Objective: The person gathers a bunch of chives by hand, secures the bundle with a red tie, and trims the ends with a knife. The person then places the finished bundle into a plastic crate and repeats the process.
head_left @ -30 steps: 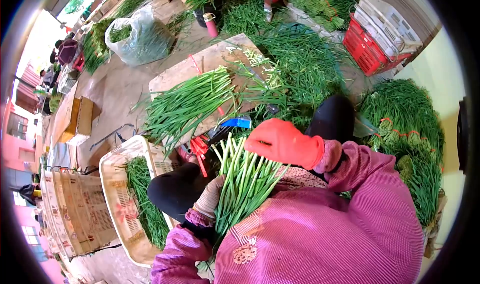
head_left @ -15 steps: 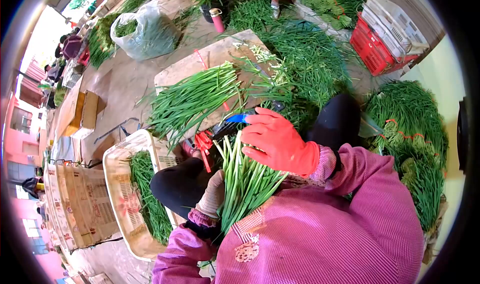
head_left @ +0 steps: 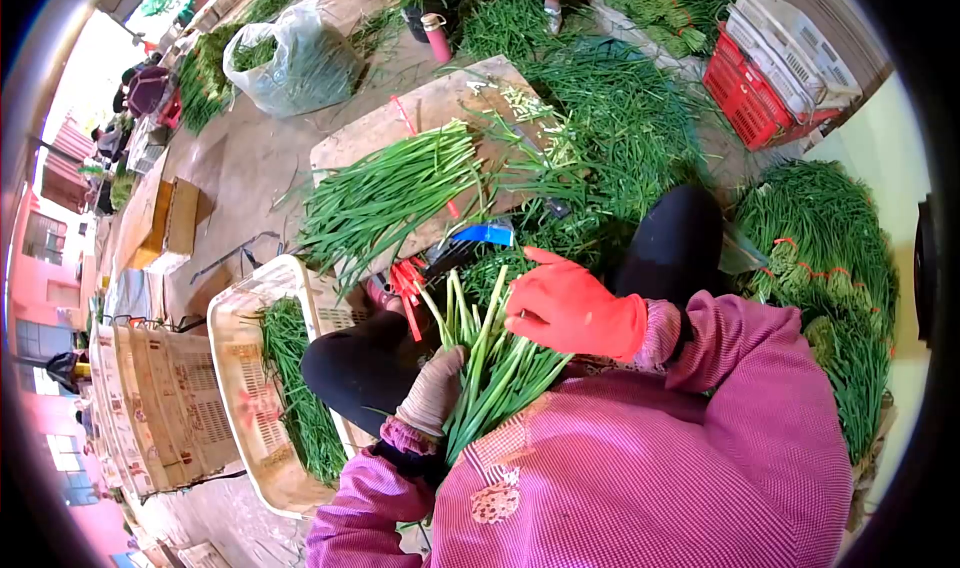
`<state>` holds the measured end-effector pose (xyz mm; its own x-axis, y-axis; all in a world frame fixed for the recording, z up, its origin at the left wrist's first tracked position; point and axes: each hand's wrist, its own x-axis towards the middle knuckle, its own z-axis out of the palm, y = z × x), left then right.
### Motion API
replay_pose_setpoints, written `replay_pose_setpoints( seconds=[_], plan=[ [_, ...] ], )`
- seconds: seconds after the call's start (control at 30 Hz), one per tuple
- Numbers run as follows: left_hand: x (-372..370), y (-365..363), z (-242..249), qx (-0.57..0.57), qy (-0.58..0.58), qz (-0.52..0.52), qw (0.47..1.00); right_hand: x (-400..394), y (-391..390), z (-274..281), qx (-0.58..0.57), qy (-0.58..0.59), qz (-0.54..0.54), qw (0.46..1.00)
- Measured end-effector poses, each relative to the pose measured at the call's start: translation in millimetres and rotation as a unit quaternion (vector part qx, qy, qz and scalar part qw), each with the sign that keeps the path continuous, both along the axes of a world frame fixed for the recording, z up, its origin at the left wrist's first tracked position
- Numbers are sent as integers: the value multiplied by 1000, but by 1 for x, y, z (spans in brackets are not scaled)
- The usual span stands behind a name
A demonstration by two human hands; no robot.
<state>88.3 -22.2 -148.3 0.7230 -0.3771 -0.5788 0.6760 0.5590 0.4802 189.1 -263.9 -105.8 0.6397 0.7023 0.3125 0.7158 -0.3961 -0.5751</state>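
My left hand, in a pale striped glove, is wrapped round a bunch of garlic chives in my lap. The white stem ends point up and away from me, fanned unevenly. My right hand, in an orange-red rubber glove, is at the right side of these stems with its fingers curled in, pinching at the stalks. Just beyond the bunch are some red ties and a blue piece on something dark. Another pile of chives lies on the wooden board.
A cream plastic basket holding chives stands at my left. Loose greens are heaped beyond the board. Tied bundles are stacked at the right, with red and white crates behind. A pink bottle and a plastic bag stand farther off.
My right hand has drawn back slightly to the right and its spread fingers have curled in. The stems have fanned farther apart. My left hand has shifted slightly right, still holding the bunch.
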Motion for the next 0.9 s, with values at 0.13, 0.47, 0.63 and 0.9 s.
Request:
replay_pose_setpoints(
  seconds=[0.13, 0.47, 0.63, 0.9],
  plan=[
    [-3, -1, -15, 30, 32, 62, 997, 5, 0, 0, -106, 119, -25, 987],
    [-4, -12, 13, 9, -73, 28, 997, 0, 21, -8, -56, -76, -29, 995],
    [-9, -35, 28, 173, -65, 21, 983, 2, 30, -46, -129, -139, 9, 982],
    [-10, -28, 17, 141, 4, 74, 987, 101, -27, -40, -92, -269, -249, 926]
  ],
)
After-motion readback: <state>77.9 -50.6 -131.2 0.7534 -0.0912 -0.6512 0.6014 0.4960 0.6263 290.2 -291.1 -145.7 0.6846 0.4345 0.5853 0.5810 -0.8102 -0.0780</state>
